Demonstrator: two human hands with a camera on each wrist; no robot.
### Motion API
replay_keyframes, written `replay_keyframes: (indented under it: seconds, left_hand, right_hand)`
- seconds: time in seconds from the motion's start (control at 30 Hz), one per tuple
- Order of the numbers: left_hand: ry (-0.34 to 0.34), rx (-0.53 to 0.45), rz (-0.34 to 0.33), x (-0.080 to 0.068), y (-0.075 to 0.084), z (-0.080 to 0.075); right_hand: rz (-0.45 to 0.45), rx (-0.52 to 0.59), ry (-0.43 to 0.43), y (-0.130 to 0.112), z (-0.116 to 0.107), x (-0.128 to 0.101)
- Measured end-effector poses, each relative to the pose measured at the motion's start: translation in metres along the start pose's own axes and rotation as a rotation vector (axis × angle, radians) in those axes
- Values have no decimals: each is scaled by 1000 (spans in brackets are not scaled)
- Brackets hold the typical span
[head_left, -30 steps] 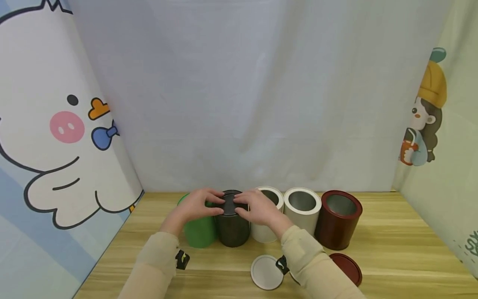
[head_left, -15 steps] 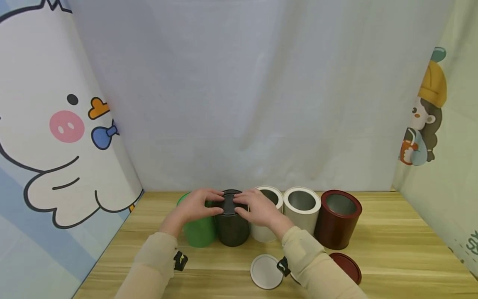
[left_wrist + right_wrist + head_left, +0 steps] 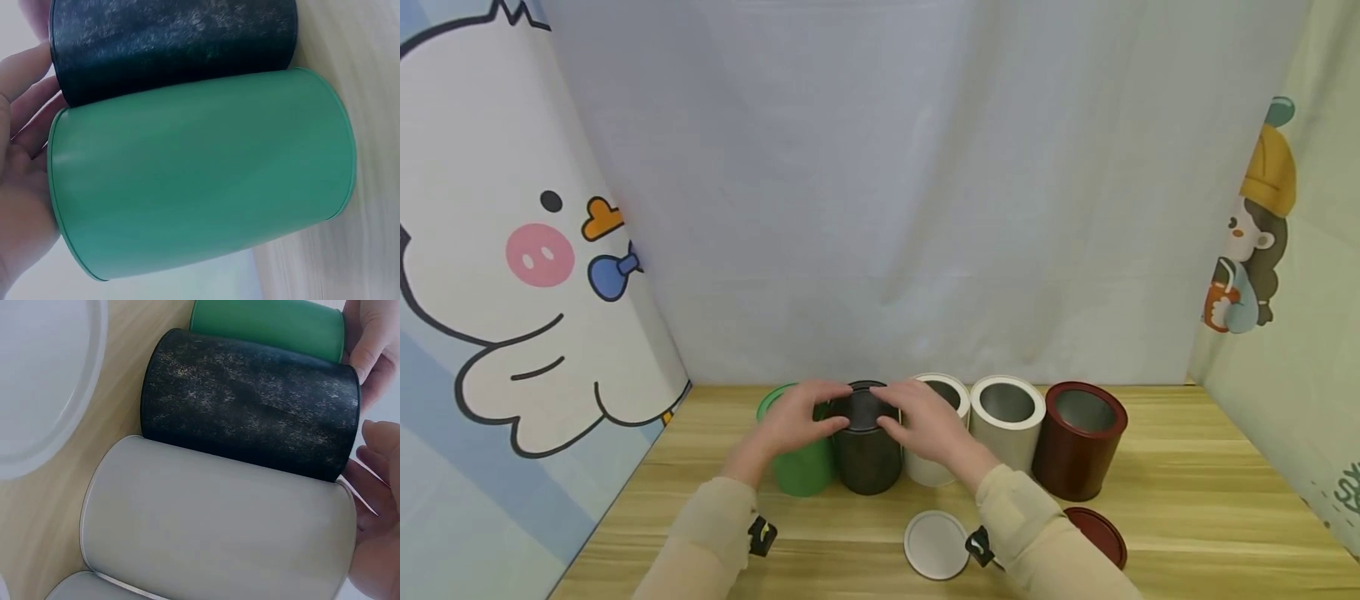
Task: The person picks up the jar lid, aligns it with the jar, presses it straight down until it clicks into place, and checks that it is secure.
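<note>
A black can (image 3: 867, 460) stands on the wooden table (image 3: 1187, 508) between a green can (image 3: 796, 473) and a white can (image 3: 952, 390). Its black lid (image 3: 863, 408) sits on top. My left hand (image 3: 796, 418) grips the lid's left rim with thumb and curled fingers. My right hand (image 3: 925, 421) grips its right rim and hides much of the white can behind it. The left wrist view shows the green can (image 3: 200, 181) and the black can (image 3: 175, 44) side on. In the right wrist view the black can (image 3: 250, 406) lies between the green can (image 3: 269, 322) and the white can (image 3: 219, 519).
A second open white can (image 3: 1007, 417) and an open dark red can (image 3: 1078, 442) continue the row to the right. A white lid (image 3: 936, 546) and a dark red lid (image 3: 1101, 535) lie flat near the front edge. Cloth backdrops close in the back and sides.
Both hands have slid outward from the top of the black lid to its rim, so more of the lid shows. The cans have not moved.
</note>
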State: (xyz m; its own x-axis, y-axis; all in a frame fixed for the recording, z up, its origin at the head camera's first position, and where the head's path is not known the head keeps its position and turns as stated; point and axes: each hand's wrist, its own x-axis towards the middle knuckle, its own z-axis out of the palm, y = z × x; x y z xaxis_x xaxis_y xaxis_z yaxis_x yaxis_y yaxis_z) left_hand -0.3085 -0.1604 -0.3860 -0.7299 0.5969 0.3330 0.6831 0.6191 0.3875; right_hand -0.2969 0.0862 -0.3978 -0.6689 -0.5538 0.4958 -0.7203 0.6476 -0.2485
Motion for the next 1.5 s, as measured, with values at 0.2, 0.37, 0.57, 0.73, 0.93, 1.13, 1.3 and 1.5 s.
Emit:
replay_keyframes:
  seconds: [0.2,0.37,0.57,0.73,0.93,1.13,1.3,1.5]
  left_hand:
    - [73,11,64,-6,9,5]
    - [116,15,68,-10,22,8]
    - [122,19,77,-13,36,11]
    - [128,22,129,-15,44,15]
    - [109,1,122,-18,53,20]
    - [119,0,137,-23,62,29]
    - [204,55,186,-28,71,39]
    - [282,107,233,-38,80,54]
  right_hand:
    - [-49,25,79,3,-8,-15]
    - [-63,63,97,5,-16,-27]
    - [-75,81,84,6,-21,-41]
    - [-133,85,132,8,-27,-54]
    - [-151,69,120,8,-36,-72]
    - [-132,77,67,10,-42,-89]
    - [-140,84,49,13,-43,-104]
    - [-157,80,46,17,-38,-120]
